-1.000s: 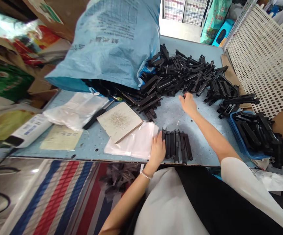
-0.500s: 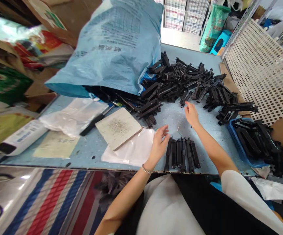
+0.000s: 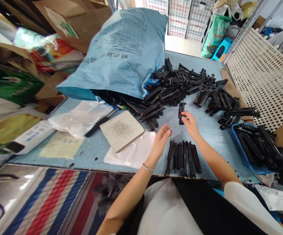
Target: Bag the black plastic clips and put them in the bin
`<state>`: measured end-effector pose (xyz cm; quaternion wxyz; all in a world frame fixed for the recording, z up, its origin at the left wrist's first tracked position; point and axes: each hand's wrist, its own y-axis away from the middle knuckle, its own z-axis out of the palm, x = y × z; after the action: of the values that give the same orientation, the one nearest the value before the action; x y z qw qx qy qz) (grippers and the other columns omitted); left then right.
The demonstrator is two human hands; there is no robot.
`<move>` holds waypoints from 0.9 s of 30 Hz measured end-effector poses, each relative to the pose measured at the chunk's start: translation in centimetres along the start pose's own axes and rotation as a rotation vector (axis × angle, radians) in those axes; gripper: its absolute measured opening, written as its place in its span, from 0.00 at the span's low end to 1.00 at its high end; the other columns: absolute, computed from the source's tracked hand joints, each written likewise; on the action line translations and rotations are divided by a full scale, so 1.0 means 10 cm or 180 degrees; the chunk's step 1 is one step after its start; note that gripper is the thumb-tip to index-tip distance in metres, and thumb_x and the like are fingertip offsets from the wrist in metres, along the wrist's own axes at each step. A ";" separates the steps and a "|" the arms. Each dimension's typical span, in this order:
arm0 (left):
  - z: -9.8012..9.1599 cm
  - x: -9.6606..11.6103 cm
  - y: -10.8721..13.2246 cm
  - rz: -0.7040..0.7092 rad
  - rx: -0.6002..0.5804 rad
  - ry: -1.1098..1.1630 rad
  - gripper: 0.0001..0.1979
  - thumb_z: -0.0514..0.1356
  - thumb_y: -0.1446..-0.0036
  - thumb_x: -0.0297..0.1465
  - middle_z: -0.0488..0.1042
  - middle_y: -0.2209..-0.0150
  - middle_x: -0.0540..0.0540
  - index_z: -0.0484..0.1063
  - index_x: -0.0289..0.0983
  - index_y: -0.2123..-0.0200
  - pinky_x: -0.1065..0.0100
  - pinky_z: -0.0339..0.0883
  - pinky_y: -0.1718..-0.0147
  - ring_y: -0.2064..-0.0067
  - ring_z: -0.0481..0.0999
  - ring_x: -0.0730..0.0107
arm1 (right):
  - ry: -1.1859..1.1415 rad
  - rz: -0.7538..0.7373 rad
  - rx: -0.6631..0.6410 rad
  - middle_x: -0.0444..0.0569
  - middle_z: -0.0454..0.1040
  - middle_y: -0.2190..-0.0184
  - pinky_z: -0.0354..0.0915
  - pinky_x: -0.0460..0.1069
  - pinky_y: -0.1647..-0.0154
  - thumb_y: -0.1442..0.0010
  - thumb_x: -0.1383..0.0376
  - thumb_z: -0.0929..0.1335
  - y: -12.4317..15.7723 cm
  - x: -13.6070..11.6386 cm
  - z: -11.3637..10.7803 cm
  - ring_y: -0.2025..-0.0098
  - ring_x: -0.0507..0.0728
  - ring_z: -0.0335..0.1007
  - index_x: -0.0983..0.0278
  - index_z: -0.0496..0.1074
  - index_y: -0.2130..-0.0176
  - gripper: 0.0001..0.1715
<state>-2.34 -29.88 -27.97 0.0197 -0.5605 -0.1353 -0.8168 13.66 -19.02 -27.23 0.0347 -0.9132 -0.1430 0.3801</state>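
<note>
My right hand (image 3: 190, 124) grips one long black plastic part (image 3: 181, 109) by its side, holding it upright in the picture just in front of the pile. Nothing shows in my left hand (image 3: 161, 138), whose fingers are slightly curled and apart, to the left of that part. Below both hands, a row of several similar black parts (image 3: 183, 158) lies side by side along the table's near edge. A large heap of the same black parts (image 3: 195, 81) spreads over the far side of the blue table (image 3: 134, 163).
A big blue sack (image 3: 122, 55) stands at the back left, its mouth by the heap. Left of my hands lie a square pale board (image 3: 122, 130) and clear plastic bags (image 3: 80, 119). A blue basket (image 3: 240, 148) of black parts stands right, beside a perforated white panel (image 3: 261, 71).
My right hand has picked a black part from the near edge of the heap and drawn it slightly towards me. My left hand stays near the row. The view has shifted a little.
</note>
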 end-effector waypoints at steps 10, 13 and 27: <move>0.05 0.36 0.35 -0.0865 -0.0780 0.0407 0.22 0.71 0.49 0.45 0.75 0.76 0.52 0.71 0.36 0.60 0.75 0.65 0.78 0.77 0.73 0.75 | 0.0393 -0.1435 -0.0394 0.57 0.75 0.53 0.71 0.57 0.56 0.26 0.55 0.60 0.77 -0.38 -0.48 0.58 0.61 0.74 0.62 0.66 0.41 0.21; 0.04 0.45 0.54 -0.1010 -0.0952 0.0340 0.24 0.71 0.51 0.47 0.76 0.74 0.51 0.70 0.36 0.61 0.73 0.66 0.78 0.78 0.73 0.74 | 0.1126 -0.2038 -0.0613 0.57 0.77 0.59 0.69 0.57 0.57 0.25 0.54 0.58 0.52 -0.38 -0.50 0.57 0.63 0.71 0.63 0.73 0.51 0.21; -0.08 0.43 0.59 -0.0994 -0.0101 0.0622 0.23 0.69 0.49 0.49 0.74 0.73 0.48 0.73 0.34 0.63 0.72 0.68 0.75 0.74 0.74 0.73 | 0.0782 -0.2404 -0.1198 0.53 0.77 0.65 0.67 0.56 0.62 0.27 0.53 0.60 1.21 -0.70 -0.26 0.62 0.62 0.72 0.60 0.73 0.61 0.20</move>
<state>-3.52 -35.28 -23.09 -0.1031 -0.4510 -0.2052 -0.8625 13.63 -32.49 -22.72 0.0210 -0.8257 -0.5284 0.1966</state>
